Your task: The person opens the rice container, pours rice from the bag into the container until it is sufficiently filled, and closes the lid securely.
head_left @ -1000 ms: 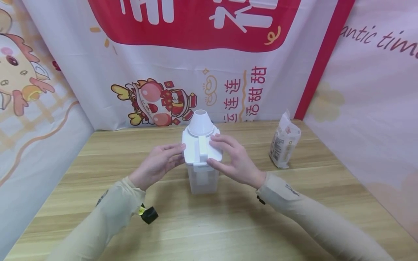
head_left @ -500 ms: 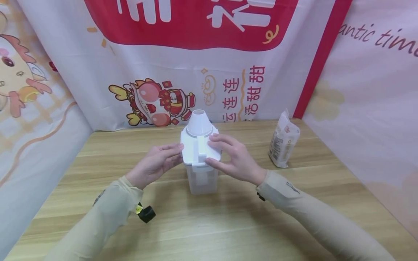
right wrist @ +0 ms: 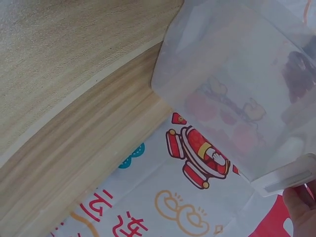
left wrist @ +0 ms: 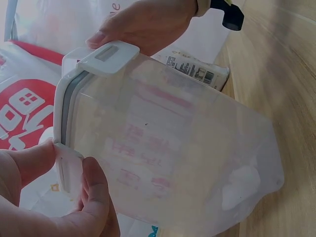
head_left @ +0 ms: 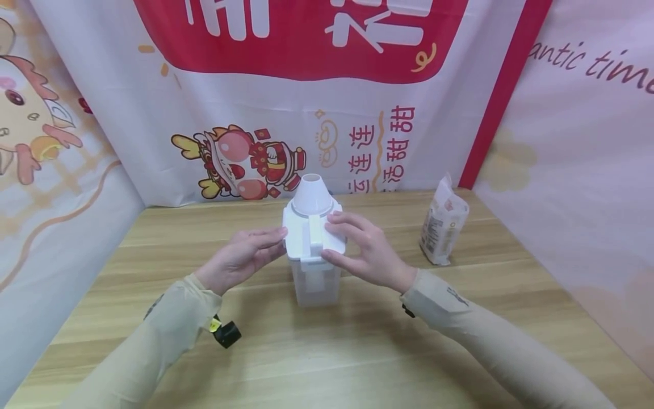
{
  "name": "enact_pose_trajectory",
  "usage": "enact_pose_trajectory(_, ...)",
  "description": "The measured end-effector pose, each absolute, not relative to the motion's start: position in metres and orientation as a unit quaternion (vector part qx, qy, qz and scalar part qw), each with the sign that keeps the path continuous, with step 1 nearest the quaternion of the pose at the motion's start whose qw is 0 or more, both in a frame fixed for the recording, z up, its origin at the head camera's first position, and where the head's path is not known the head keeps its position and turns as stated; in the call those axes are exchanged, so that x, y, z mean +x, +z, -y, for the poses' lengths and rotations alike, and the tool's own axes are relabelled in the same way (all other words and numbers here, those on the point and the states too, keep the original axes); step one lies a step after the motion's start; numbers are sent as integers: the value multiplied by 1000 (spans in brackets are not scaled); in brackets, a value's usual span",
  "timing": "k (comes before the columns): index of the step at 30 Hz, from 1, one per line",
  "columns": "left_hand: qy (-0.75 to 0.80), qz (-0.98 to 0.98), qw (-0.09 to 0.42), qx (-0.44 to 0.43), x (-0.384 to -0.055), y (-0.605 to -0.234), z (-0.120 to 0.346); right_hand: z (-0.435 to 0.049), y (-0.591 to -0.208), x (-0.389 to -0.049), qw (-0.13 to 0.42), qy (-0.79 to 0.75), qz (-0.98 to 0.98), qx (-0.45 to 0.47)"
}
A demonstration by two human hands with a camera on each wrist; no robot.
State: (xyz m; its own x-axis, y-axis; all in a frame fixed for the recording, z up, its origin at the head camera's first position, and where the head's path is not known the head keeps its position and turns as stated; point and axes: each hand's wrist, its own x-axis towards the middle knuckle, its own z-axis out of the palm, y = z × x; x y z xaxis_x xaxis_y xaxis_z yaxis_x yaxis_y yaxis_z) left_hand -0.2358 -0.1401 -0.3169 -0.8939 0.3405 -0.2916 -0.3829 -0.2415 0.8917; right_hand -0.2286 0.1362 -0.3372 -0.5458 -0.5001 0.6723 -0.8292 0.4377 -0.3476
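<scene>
A translucent storage container [head_left: 315,284] stands upright on the table, its white lid [head_left: 298,236] on top. A white cone-shaped piece [head_left: 313,196] rises from the back of the lid. My left hand [head_left: 242,255] is at the left side; in the left wrist view, its thumb and fingers pinch the white side clip [left wrist: 69,170]. Over the lid's right side lies my right hand [head_left: 370,250], with spread, bent fingers and the thumb near the front. The right wrist view catches only some fingers by another white clip [right wrist: 286,175]. Nothing recognizable shows inside the container.
A white printed packet [head_left: 444,224] stands on the right of the wooden table [head_left: 357,363]. Printed cloth [head_left: 317,108] hangs behind and along both sides. A black device [head_left: 226,334] sticks out below the left sleeve.
</scene>
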Motion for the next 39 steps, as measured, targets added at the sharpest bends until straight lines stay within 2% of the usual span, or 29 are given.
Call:
enact_pose_trajectory(16, 786, -566, 246, -37, -236, -321, 139, -137, -347, -227, 247, 355, 803, 410)
enact_pose_trajectory(27, 791, -556, 253, -24, -240, -312, 139, -137, -341, -237, 275, 354, 786, 426)
enact_pose_trajectory(39, 794, -547, 263, -42, -242, -314, 140, -137, -343, -236, 270, 355, 789, 423)
